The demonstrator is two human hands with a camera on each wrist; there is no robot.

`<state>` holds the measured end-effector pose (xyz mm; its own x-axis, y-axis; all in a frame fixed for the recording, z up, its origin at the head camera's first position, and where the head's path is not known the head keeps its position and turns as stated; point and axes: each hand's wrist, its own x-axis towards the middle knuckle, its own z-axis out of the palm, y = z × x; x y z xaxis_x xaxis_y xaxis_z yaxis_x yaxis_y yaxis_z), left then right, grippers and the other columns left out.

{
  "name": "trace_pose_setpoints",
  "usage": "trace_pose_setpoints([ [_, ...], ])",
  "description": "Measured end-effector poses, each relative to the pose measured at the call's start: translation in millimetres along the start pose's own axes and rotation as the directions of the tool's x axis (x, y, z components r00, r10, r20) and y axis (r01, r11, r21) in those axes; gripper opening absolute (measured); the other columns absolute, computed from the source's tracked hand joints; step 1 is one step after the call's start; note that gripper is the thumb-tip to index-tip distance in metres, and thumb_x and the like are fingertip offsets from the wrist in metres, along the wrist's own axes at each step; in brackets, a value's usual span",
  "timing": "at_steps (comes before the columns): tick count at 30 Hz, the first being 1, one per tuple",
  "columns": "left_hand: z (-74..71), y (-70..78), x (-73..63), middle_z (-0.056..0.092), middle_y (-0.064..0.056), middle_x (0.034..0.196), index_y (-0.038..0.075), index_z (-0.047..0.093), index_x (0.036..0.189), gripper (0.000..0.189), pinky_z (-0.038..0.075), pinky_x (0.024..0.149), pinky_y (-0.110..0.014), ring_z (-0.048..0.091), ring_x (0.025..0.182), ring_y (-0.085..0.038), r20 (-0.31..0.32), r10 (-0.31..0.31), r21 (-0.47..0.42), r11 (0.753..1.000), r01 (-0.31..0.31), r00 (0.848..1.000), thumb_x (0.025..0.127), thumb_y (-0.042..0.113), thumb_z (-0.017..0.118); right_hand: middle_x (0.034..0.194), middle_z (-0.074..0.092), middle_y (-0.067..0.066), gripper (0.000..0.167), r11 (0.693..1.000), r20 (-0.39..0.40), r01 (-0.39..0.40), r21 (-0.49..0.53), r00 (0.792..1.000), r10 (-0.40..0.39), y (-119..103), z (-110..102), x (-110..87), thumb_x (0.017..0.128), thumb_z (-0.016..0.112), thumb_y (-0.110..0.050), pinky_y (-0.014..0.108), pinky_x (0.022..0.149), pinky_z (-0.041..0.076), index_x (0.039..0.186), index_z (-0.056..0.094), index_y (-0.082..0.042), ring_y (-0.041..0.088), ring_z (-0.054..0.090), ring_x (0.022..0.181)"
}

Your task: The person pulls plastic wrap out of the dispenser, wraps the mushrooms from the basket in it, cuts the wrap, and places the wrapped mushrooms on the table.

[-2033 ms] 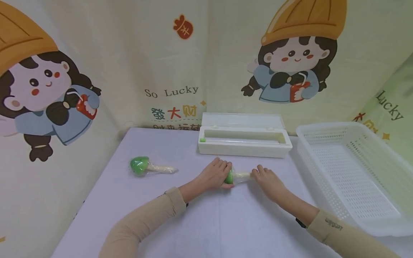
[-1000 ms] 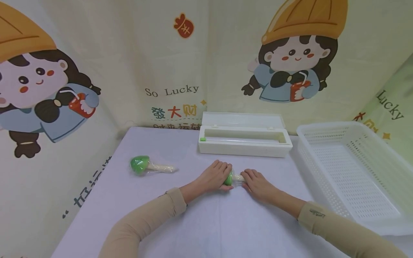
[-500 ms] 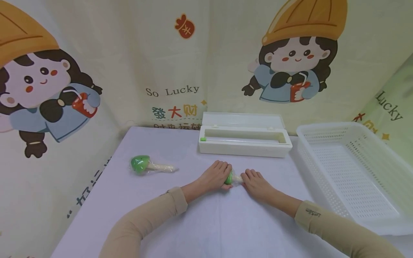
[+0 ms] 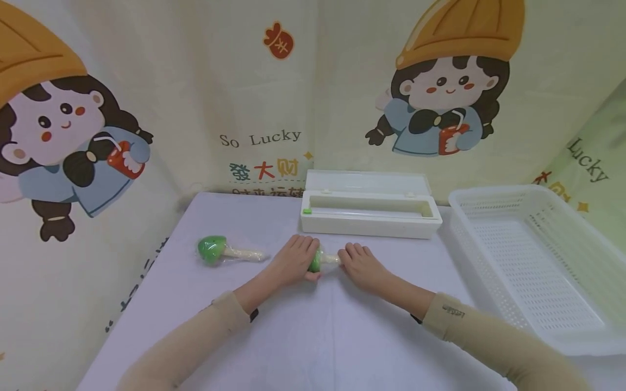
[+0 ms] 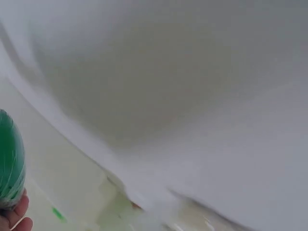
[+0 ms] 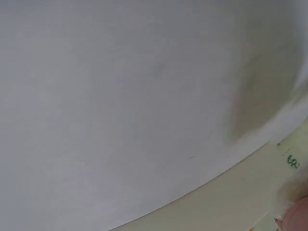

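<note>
A mushroom-shaped piece (image 4: 316,262) with a green head and a pale stem, wrapped in clear film, lies between the hands at mid-table. The left hand (image 4: 293,260) grips its green head, which also shows at the left wrist view's edge as a shiny green dome (image 5: 9,159). At the stem's end, the right hand (image 4: 364,267) pinches the film-covered tip; its fingertips are mostly hidden in the head view. Only a bit of the right hand (image 6: 296,219) enters the right wrist view. A second wrapped green mushroom-shaped piece (image 4: 212,250) lies to the left, untouched.
Behind the hands stands a white cling film dispenser (image 4: 371,227) with its lid raised and a green slider at its left end. A white perforated plastic basket (image 4: 494,277) sits on the right. White cloth covers the table (image 4: 303,342); a printed curtain hangs behind.
The right hand first slid left along the stem toward the head. Since half a second ago, both hands have shifted left together with the wrapped piece. The second piece and the dispenser have stayed put.
</note>
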<state>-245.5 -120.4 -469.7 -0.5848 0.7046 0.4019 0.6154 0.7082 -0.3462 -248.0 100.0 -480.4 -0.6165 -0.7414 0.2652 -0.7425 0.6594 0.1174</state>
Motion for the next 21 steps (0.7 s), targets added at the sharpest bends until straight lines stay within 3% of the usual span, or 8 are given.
trace_pose_setpoints([
  [4, -17.4, -24.0, -37.2, 0.054, -0.012, 0.095, -0.001, 0.048, 0.111, 0.069, 0.039, 0.086, -0.039, 0.051, 0.088, -0.025, 0.044, -0.053, -0.024, 0.998, 0.054, 0.998, 0.074, 0.057, 0.057, 0.087, 0.037, 0.004, 0.021, 1.0, 0.047, 0.022, -0.01, 0.999, -0.022, -32, -2, 28.7, 0.093, 0.05, -0.023, 0.03, 0.068, 0.036, 0.103, 0.042, -0.006, 0.018, 0.035, 0.077],
  [10, -36.7, -53.2, -101.7, 0.056, -0.015, 0.103, -0.003, 0.049, 0.116, 0.072, 0.037, 0.09, -0.045, 0.053, 0.096, -0.029, 0.106, -0.163, 0.002, 0.987, 0.164, 0.981, 0.072, 0.054, 0.055, 0.095, 0.039, 0.002, 0.029, 0.997, 0.093, 0.07, -0.031, 0.993, -0.067, -85, 1, 70.2, 0.095, 0.044, -0.031, 0.026, 0.072, 0.035, 0.113, 0.04, -0.009, 0.016, 0.037, 0.083],
  [16, -45.9, -76.8, -160.0, 0.055, -0.019, 0.111, -0.003, 0.047, 0.119, 0.071, 0.036, 0.09, -0.049, 0.052, 0.101, -0.033, 0.143, -0.286, -0.009, 0.957, 0.291, 0.947, 0.072, 0.049, 0.054, 0.106, 0.041, 0.001, 0.032, 0.994, 0.117, 0.107, -0.005, 0.987, -0.105, -134, 11, 103.7, 0.095, 0.041, -0.022, 0.025, 0.079, 0.036, 0.124, 0.036, -0.009, 0.015, 0.039, 0.094],
  [21, -47.3, -90.9, -188.3, 0.052, -0.021, 0.115, -0.002, 0.04, 0.124, 0.072, 0.035, 0.092, -0.05, 0.049, 0.103, -0.034, 0.244, -0.354, 0.005, 0.932, 0.363, 0.903, 0.072, 0.044, 0.059, 0.112, 0.041, 0.002, 0.034, 0.989, 0.141, 0.137, 0.053, 0.979, -0.144, -156, 19, 121.2, 0.095, 0.035, -0.011, 0.025, 0.091, 0.034, 0.129, 0.032, -0.008, 0.015, 0.039, 0.105],
])
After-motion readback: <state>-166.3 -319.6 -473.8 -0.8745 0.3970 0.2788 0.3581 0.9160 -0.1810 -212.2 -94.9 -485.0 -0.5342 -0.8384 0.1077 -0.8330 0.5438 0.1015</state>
